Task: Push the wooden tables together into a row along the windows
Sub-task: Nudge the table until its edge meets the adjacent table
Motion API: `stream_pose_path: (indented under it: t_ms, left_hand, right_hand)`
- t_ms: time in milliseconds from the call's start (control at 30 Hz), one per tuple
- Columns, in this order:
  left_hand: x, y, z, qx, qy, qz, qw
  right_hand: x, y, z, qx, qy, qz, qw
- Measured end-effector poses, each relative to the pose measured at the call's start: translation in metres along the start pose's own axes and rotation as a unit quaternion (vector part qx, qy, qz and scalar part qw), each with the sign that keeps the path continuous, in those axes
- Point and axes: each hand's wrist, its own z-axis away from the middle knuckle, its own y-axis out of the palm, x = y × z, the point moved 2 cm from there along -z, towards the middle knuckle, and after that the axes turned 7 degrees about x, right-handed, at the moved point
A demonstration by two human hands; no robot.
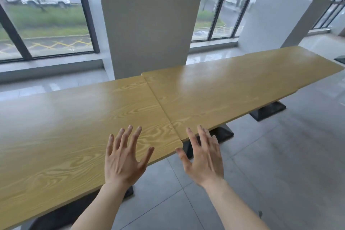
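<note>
Two tables run lower left to upper right; I see the right table [233, 87] sitting offset, just beyond my empty, spread right hand [202, 157].

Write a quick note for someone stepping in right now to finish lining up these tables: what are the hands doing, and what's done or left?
Left hand: open, fingers spread, above the near table by its corner; contact unclear.
Right hand: open, past the edge near the seam, holding nothing.
Tables: the near table and the next table meet end to end along the windows, beside the pillar.
Done: the ends have met.
Left: the front edges are stepped at the seam; probably nudge them flush.
</note>
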Motion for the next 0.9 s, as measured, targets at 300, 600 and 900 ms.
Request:
stream_pose_path:
  t_ms: [300,600,900]
  left_hand:
    - [0.058,0.069,-0.015,0.012,-0.112,-0.040,0.993]
    - [0.130,0.140,-0.004,0.017,-0.176,-0.076,0.981]
    - [0.147,0.155,-0.005,0.000,-0.199,-0.090,0.976]
  right_hand:
    - [-0.012,0.098,-0.087,0.075,-0.101,-0.013,0.992]
    - [-0.004,0.200,-0.148,0.090,-0.185,-0.004,0.979]
    - [-0.002,0.230,-0.164,0.063,-0.197,0.001,0.978]
